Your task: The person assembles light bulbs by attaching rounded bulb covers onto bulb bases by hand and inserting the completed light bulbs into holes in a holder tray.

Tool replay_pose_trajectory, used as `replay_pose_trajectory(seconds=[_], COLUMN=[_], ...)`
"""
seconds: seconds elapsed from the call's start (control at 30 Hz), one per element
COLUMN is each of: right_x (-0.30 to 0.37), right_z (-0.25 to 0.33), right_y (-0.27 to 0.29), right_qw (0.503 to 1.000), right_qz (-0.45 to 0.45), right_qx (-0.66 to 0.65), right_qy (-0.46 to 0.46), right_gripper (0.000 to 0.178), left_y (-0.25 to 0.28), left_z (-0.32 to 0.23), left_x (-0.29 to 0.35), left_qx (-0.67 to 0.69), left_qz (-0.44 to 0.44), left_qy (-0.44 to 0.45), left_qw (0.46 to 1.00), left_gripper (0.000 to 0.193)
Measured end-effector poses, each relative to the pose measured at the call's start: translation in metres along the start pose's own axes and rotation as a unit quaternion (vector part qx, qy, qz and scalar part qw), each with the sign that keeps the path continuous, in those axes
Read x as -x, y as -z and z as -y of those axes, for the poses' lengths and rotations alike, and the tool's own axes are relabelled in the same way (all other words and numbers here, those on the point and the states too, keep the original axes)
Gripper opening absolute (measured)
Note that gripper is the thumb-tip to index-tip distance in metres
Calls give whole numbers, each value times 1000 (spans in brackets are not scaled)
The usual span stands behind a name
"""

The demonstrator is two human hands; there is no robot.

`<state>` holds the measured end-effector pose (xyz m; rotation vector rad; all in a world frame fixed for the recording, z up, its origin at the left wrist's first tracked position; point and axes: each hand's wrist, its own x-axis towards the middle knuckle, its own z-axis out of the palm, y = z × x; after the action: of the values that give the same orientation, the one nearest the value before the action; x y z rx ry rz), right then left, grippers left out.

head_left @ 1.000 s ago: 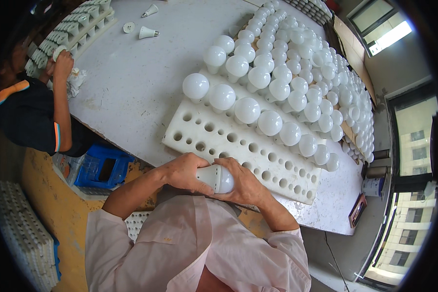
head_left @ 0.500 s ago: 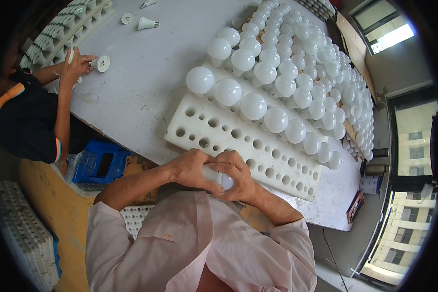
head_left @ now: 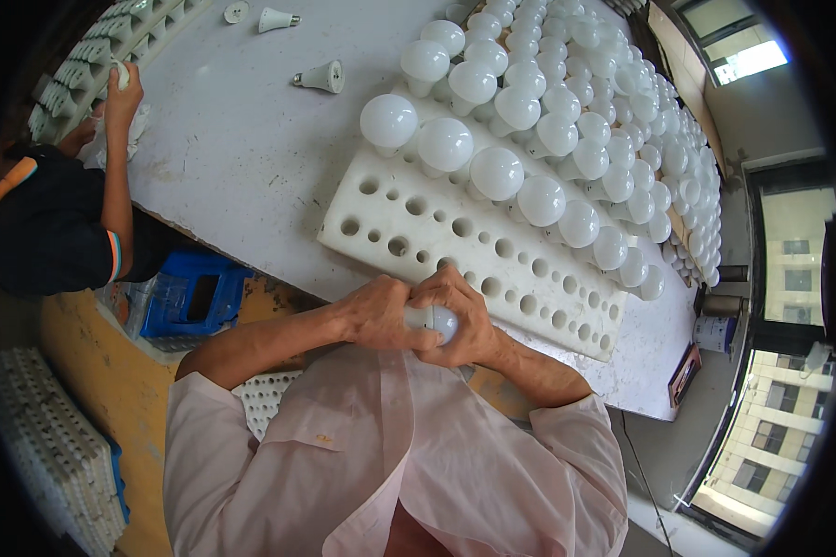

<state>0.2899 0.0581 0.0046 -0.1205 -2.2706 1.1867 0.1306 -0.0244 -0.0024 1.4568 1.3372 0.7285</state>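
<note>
Close in front of my chest, a white light bulb point(head_left: 443, 322) is gripped between both hands. My left hand point(head_left: 378, 314) closes round its base end, and my right hand point(head_left: 462, 320) wraps the rounded cover, part of which shows between the fingers. Just beyond my hands lies a white foam tray point(head_left: 344, 249) with rows of round holes. Its two nearer rows hold no bulbs, while a row of white bulbs point(head_left: 496, 174) stands along its far side.
Many more bulbs point(head_left: 567, 102) fill the table's far right. Bulb bases without covers point(head_left: 321, 77) lie on the table point(head_left: 241, 139). At left a co-worker's raised hand point(head_left: 123, 97) holds something white. Foam trays point(head_left: 56, 446) are stacked at lower left, near a blue crate point(head_left: 195, 295).
Another bulb base now lies on the table where the co-worker's hand has drawn back to the left. My hands stay closed on the bulb, turned slightly, with more of its cover showing.
</note>
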Motion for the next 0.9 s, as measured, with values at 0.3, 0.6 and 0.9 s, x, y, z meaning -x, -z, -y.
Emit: replay_pose_trajectory(seconds=[0.3,0.6,0.9], right_x=[2,9,2], right_z=[-2,6,0], right_y=[2,0,14], right_qw=[1000,998,998], right_qz=[7,10,-1], right_qx=[8,44,4], right_qy=[15,47,-63], right_gripper=[39,38,68], left_y=[5,-5,-9], left_z=[-8,-13,31], left_x=[-3,2,-20], left_qx=[-43,-55,336], left_qz=[81,48,191], left_qy=[50,-5,128], left_qw=[995,997,914], left_gripper=[59,54,57])
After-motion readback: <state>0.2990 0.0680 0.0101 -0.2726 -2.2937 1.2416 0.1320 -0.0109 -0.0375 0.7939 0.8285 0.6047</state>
